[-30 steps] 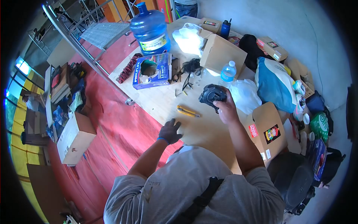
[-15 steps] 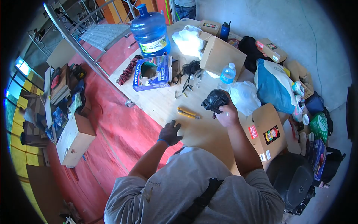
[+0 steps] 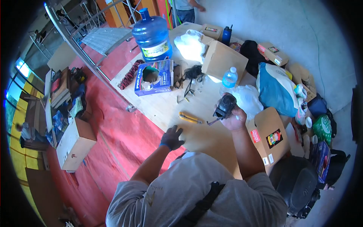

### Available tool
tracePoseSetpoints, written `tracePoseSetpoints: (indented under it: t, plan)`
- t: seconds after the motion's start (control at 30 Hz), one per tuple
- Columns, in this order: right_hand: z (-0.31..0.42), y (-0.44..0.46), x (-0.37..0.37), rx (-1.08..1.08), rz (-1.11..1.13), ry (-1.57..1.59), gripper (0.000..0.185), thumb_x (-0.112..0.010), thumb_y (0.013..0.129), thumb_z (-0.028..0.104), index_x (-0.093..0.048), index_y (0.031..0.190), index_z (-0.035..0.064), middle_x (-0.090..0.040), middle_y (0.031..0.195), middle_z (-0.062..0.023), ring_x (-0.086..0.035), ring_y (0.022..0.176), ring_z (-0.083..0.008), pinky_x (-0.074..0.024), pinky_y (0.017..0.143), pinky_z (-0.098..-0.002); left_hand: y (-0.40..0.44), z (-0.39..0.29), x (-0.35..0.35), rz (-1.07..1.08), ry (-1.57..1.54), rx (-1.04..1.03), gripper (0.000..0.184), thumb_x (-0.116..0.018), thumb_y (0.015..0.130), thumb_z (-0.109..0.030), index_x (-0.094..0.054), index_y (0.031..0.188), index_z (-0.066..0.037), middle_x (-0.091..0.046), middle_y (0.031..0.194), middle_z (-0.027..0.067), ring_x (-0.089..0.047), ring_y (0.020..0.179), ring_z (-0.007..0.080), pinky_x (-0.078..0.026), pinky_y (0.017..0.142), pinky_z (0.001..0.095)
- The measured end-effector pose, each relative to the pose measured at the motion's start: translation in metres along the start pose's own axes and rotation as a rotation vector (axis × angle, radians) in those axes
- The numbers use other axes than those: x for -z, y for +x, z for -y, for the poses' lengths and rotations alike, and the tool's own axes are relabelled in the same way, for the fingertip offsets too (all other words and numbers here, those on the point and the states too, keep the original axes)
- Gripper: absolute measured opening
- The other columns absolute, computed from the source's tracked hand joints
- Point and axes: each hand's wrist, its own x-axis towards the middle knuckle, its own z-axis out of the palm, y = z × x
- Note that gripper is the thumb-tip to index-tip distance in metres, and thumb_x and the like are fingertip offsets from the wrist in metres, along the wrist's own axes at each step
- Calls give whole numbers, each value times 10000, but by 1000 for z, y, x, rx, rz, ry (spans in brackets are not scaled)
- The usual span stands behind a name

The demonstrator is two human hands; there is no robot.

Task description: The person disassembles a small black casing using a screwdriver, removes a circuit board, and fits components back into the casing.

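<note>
My right hand is closed around a small black object with a thin dark strap or cord hanging from its lower left side; its exact kind I cannot make out. It is held above the wooden table. My left hand, in a dark glove, rests with fingers apart at the table's near left edge. A yellow utility knife lies on the tabletop between the two hands. Just beyond my right hand stand a water bottle and a white plastic bag.
A large blue water jug, a purple Philflex box and a cardboard box stand farther back. To the right are an open carton and a blue-white bag. Metal scaffolding runs along the left. A person stands behind the table.
My right hand has turned the black object, so another side and its dangling strap now show. My left hand stays nearly in place. The person at the back shows more of an arm.
</note>
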Motion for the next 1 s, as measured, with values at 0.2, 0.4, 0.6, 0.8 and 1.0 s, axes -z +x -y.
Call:
tracePoseSetpoints:
  t: [0.2, 0.4, 0.6, 0.8, 1.0]
  plan:
    - [-2, 4, 5, 15, -9, -53, 772, -701, 770, 303, -459, 1450, 27, -625, 1211, -163, -627, 1101, -302, -506, 902, -402, 3, 9, -15, -25, 57, -2, 804, -717, 833, -549, -474, 1515, -199, -368, 1598, 222, -433, 1409, 433, -427, 1137, 516]
    - [-10, 9, -13, 45, 5, -37, 673, -655, 758, 229, -514, 1385, 29, -618, 1151, -97, -615, 1024, -241, -506, 924, -422, 5, 14, -22, -16, 84, 3, 805, -684, 865, -565, -441, 1546, -212, -344, 1625, 183, -402, 1443, 401, -407, 1152, 505]
    - [-22, 8, -8, -5, -147, -128, 660, -655, 731, 217, -549, 1359, 44, -653, 1174, -102, -650, 1069, -270, -536, 958, -447, -6, 3, -2, 6, 71, 9, 782, -677, 873, -530, -438, 1540, -199, -370, 1603, 175, -451, 1396, 403, -461, 1097, 503]
    - [-23, -1, 4, -76, -178, -93, 579, -666, 771, 163, -565, 1332, 59, -666, 1141, -88, -664, 1033, -253, -543, 936, -424, -5, 5, -8, -7, 62, 18, 783, -690, 866, -505, -435, 1532, -181, -352, 1613, 176, -451, 1396, 401, -469, 1089, 504]
    - [-27, -9, 8, -82, -196, -240, 565, -741, 825, 248, -553, 1326, 67, -648, 1123, -63, -644, 1021, -222, -525, 945, -417, -9, 0, 0, 25, 58, 36, 768, -689, 874, -485, -436, 1531, -177, -329, 1626, 161, -418, 1424, 378, -433, 1129, 486]
